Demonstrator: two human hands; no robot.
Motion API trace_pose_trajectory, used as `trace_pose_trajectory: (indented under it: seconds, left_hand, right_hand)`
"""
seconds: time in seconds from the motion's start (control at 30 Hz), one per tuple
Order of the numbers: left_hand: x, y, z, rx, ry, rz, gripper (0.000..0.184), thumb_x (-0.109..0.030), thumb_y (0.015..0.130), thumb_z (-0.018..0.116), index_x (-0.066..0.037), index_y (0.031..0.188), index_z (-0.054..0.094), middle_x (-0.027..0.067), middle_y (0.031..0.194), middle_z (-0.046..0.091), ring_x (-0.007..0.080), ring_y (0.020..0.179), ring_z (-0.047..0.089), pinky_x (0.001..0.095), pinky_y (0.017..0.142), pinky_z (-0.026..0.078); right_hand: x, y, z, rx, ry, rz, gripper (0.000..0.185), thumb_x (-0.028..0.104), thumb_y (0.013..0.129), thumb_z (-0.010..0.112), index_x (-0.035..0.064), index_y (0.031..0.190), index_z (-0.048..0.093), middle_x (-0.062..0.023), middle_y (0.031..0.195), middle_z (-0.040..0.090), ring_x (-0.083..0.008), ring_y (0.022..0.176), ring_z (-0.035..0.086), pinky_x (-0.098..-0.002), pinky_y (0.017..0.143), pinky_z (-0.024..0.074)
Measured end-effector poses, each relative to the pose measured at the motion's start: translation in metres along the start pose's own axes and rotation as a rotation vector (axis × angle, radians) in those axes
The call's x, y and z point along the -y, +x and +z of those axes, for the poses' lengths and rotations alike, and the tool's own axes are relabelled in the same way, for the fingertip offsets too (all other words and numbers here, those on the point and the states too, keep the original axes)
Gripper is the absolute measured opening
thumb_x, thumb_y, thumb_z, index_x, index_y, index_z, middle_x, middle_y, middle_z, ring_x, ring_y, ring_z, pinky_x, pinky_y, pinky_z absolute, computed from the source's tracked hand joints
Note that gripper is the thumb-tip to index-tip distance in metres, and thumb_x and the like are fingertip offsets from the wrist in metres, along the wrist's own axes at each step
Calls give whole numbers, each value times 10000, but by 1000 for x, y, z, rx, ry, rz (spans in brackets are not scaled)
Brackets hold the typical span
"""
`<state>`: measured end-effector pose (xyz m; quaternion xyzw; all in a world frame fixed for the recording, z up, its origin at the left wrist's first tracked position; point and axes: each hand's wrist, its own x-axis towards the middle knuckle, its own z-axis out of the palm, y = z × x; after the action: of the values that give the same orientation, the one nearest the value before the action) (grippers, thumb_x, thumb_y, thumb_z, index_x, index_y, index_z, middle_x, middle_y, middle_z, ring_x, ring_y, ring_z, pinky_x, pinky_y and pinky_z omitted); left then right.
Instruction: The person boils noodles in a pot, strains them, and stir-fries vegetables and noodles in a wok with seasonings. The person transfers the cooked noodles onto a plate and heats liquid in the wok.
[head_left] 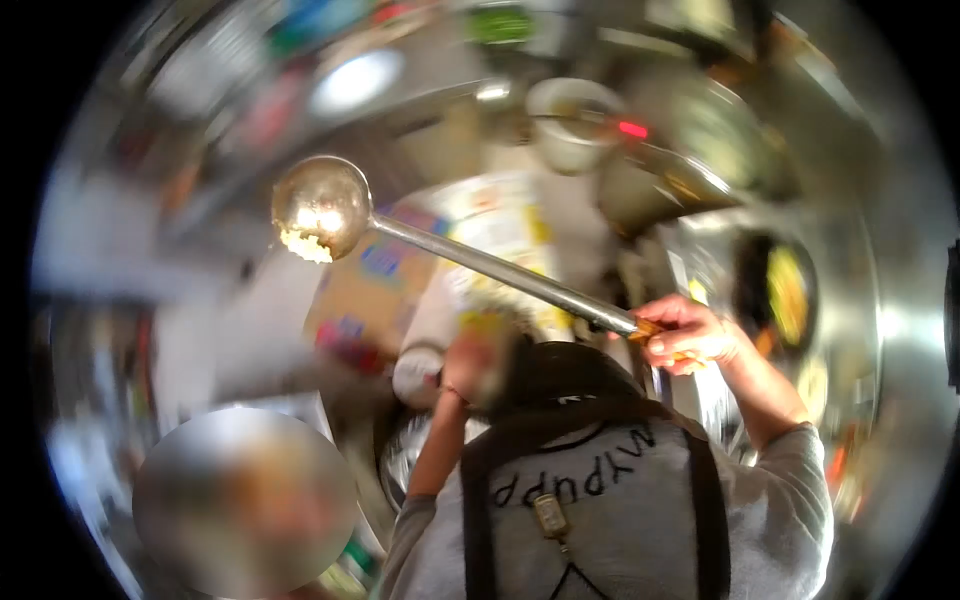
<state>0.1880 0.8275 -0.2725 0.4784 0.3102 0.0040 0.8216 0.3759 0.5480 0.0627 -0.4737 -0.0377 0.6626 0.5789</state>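
Observation:
My right hand (690,335) is closed around the wooden end of a long metal ladle (490,265). The ladle reaches up and left across the view, and pale crumbly bits of food (305,245) cling to the lower edge of its round bowl. My left hand (470,365) is smeared by motion in front of my body, so its fingers cannot be made out. Beside it is a white round container (418,375), partly hidden; whether the hand touches it is unclear.
A blurred brown cardboard box (375,275) lies below the ladle. Farther off are a white bucket (575,110) and a large metal vessel (715,145). At right is a dark pan (755,290) with yellow food. Another person (245,500) is at lower left.

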Motion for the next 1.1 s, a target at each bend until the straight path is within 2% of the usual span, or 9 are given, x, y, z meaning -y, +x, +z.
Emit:
trace_pose_trajectory:
  seconds: [0.2, 0.37, 0.47, 0.57, 0.67, 0.73, 0.9, 1.0, 1.1]
  left_hand:
    - [-40, 85, 147, 419, 457, -346, 177, -37, 873, 563, -38, 1049, 546, 91, 941, 620, 169, 780, 617, 290, 694, 529]
    - [-3, 68, 352, 906, 635, -418, 260, -222, 913, 569, -50, 1107, 541, 76, 964, 603, 165, 837, 599, 299, 734, 531]
    - [50, 27, 467, 1145, 568, -739, 441, -366, 944, 483, -14, 1210, 484, 137, 1123, 584, 231, 1054, 566, 396, 837, 501]
    - [87, -22, 543, 1224, 230, -1039, 395, -304, 971, 415, 13, 1199, 474, 190, 1143, 567, 298, 1098, 547, 441, 917, 442]
    - [118, -23, 562, 1117, -11, -1283, 227, -159, 926, 490, 7, 1081, 493, 147, 972, 590, 168, 780, 559, 271, 642, 491]
    - [129, -25, 561, 1118, 175, -1120, 160, -113, 901, 523, -6, 1014, 489, 96, 863, 556, 125, 666, 497, 234, 546, 441]
    - [60, -29, 551, 1061, 420, -958, 142, -39, 830, 592, -28, 927, 489, 44, 665, 495, 125, 477, 481, 267, 408, 391]
    - [13, -44, 540, 1063, 467, -987, 83, -59, 844, 572, -24, 849, 498, 30, 621, 481, 125, 461, 474, 271, 392, 379]
    - [24, -28, 566, 1155, 519, -987, 113, -84, 858, 556, -26, 778, 501, 32, 614, 482, 124, 450, 463, 261, 401, 379]
  right_hand:
    - [-148, -194, 22, -1049, 201, -606, 424, 54, 867, 573, -15, 1273, 469, -1, 622, 487, -71, 428, 427, -213, 374, 336]
    - [-237, -223, -45, -1945, -358, -96, 389, 83, 798, 598, -23, 1166, 530, -154, 771, 630, -311, 706, 615, -365, 662, 495]
    - [-280, -250, -156, -1935, -496, 260, 306, 105, 761, 607, 10, 1051, 592, -233, 885, 635, -381, 866, 618, -391, 742, 502]
    - [-305, -271, -200, -2049, -402, -45, 286, 130, 764, 607, 17, 1026, 602, -242, 884, 636, -370, 865, 630, -432, 751, 498]
    - [-318, -253, -223, -2159, -344, -126, 285, 107, 772, 569, -14, 1030, 571, -283, 818, 612, -425, 831, 604, -471, 726, 491]
    - [-313, -239, -221, -1870, -344, -48, 329, 81, 773, 536, -11, 1089, 532, -284, 770, 600, -463, 794, 581, -493, 716, 482]
    - [-380, -291, -108, -1794, -716, 369, 516, 112, 854, 482, 166, 1359, 388, -206, 794, 630, -353, 663, 629, -465, 585, 503]
    - [-386, -339, -60, -1795, -1052, 556, 531, 85, 821, 542, 137, 1339, 435, -163, 649, 606, -295, 450, 576, -420, 404, 457]
    - [-359, -342, -99, -1897, -844, 587, 318, 204, 876, 523, 121, 1182, 531, -187, 601, 578, -373, 563, 593, -477, 495, 460]
